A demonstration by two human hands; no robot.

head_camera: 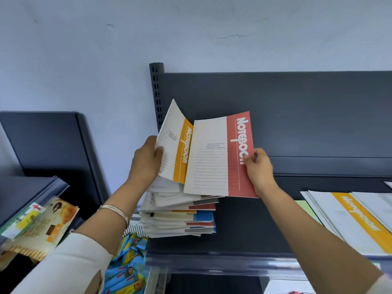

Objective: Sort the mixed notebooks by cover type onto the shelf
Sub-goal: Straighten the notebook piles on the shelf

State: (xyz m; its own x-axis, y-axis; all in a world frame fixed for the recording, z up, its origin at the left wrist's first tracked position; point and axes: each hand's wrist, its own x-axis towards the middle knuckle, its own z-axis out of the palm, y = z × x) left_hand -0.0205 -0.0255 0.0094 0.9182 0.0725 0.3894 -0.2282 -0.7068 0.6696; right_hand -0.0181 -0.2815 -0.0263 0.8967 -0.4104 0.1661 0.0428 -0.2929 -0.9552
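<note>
Here we are at the shelf point(244, 230), and both hands are busy. The left hand point(146, 160) grips a yellow notebook point(176, 145), thumb on its cover, holding it curled and upright above the mixed stack point(180, 215) in the middle of the frame. The right hand point(259, 168) pinches the right edge of a red notebook point(218, 158), thumb on the red band. Its long axis runs up the frame, leaning slightly right, with its bottom edge over the stack. We spot a yellow pile point(350, 217) lying flat at the right edge of the frame, well apart from the stack. We reckon that pile sits nearer the right hand, so the yellow notebook must cross past the red one to reach it.
</note>
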